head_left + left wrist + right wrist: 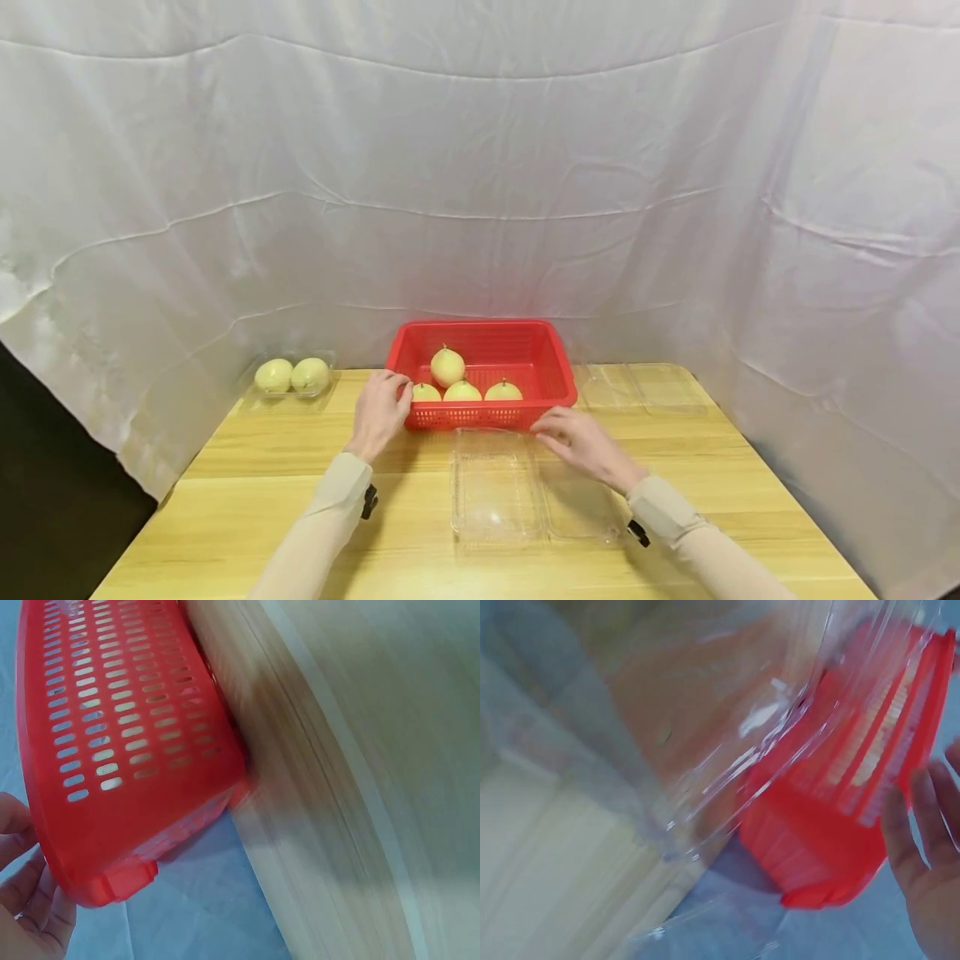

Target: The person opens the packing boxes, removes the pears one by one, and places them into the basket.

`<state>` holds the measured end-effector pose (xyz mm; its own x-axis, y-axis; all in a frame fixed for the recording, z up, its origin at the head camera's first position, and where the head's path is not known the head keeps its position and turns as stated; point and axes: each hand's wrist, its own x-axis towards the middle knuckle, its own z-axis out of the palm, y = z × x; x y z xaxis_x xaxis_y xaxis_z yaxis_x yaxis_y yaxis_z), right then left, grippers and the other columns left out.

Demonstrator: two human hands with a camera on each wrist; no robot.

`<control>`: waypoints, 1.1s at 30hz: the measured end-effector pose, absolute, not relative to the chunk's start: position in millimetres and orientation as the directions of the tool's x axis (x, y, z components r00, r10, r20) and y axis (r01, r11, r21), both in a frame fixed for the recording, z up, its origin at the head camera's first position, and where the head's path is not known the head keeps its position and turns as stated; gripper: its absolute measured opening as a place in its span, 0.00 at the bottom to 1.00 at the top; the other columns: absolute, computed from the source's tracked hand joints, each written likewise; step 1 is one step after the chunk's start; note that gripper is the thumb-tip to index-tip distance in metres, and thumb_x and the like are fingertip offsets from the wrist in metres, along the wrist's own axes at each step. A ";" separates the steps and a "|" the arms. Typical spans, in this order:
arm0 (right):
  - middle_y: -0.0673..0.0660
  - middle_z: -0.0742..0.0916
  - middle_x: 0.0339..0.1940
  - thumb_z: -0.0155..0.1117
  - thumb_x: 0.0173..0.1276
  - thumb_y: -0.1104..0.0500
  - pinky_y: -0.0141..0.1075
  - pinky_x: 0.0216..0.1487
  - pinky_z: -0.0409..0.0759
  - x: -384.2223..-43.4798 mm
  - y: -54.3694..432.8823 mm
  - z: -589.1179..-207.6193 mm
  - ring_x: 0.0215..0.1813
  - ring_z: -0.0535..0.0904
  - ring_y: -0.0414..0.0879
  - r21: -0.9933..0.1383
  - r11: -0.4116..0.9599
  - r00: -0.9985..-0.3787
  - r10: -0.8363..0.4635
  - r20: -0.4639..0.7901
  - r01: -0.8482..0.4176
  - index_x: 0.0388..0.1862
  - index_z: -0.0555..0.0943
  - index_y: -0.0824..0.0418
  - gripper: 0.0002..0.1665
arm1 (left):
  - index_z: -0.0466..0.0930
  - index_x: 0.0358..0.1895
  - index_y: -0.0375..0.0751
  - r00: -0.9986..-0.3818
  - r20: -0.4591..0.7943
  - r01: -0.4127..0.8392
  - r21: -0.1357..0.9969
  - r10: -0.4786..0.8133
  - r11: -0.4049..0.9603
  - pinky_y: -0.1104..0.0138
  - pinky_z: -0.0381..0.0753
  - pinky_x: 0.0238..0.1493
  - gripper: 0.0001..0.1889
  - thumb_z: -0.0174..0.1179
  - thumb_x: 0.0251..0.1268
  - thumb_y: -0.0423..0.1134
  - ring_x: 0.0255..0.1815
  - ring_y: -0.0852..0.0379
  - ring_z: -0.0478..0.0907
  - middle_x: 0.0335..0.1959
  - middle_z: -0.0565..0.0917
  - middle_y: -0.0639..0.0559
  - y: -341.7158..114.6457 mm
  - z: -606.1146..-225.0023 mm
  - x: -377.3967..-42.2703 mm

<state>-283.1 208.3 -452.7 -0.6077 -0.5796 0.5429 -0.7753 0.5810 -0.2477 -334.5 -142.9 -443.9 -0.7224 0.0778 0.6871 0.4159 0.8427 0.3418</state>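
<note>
A red plastic basket (480, 415) with slotted walls stands at the back of the table, with several pale yellow pears (447, 367) inside. At its front left corner my left hand (381, 410) pinches the rim; the left wrist view has the thumb and fingers (56, 919) on either side of the edge. My right hand (581, 446) is at the front right corner, its fingers (930, 817) extended beside the rim and nothing gripped. Between my forearms lies a clear plastic clamshell box (495, 492), opened flat before the basket; it partly overlaps the basket in the right wrist view.
At the back left, a clear box (322, 358) holds two pears (273, 376). More clear plastic boxes (660, 387) lie at the back right. A pale curtain (480, 167) hangs behind and beside the wooden table (247, 500).
</note>
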 end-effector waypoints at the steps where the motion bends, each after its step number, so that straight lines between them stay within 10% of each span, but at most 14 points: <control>1: 0.51 0.87 0.43 0.68 0.64 0.62 0.35 0.46 0.83 -277.9 206.2 -452.2 0.44 0.83 0.42 -0.246 0.577 -0.611 -0.614 0.499 -0.779 0.45 0.86 0.58 0.11 | 0.87 0.35 0.37 -0.724 0.686 0.415 0.349 0.072 0.840 0.54 0.79 0.46 0.06 0.61 0.62 0.33 0.42 0.45 0.78 0.35 0.86 0.43 -143.8 -443.9 -333.8; 12: 0.44 0.86 0.44 0.64 0.64 0.36 0.34 0.55 0.79 -224.7 177.2 -454.1 0.49 0.80 0.37 -0.046 0.448 -0.442 -0.853 0.278 -0.893 0.45 0.86 0.51 0.23 | 0.87 0.34 0.37 -0.695 0.716 0.447 0.364 0.060 0.817 0.56 0.78 0.40 0.06 0.61 0.62 0.33 0.38 0.47 0.77 0.34 0.86 0.44 -149.2 -444.0 -326.5; 33: 0.36 0.83 0.27 0.66 0.66 0.47 0.15 0.38 0.68 -216.3 189.6 -460.9 0.32 0.73 0.25 -0.037 0.386 -0.384 -0.896 0.223 -0.922 0.34 0.89 0.46 0.07 | 0.86 0.33 0.36 -0.688 0.725 0.443 0.380 0.036 0.812 0.55 0.79 0.39 0.05 0.62 0.60 0.33 0.38 0.47 0.78 0.32 0.85 0.43 -154.7 -447.0 -323.7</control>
<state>-216.3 189.6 -460.9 -0.3843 -0.8959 0.2231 -0.9217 0.3862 -0.0368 -323.7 -154.7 -447.0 -0.6883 0.0359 0.7246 0.4426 0.8121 0.3802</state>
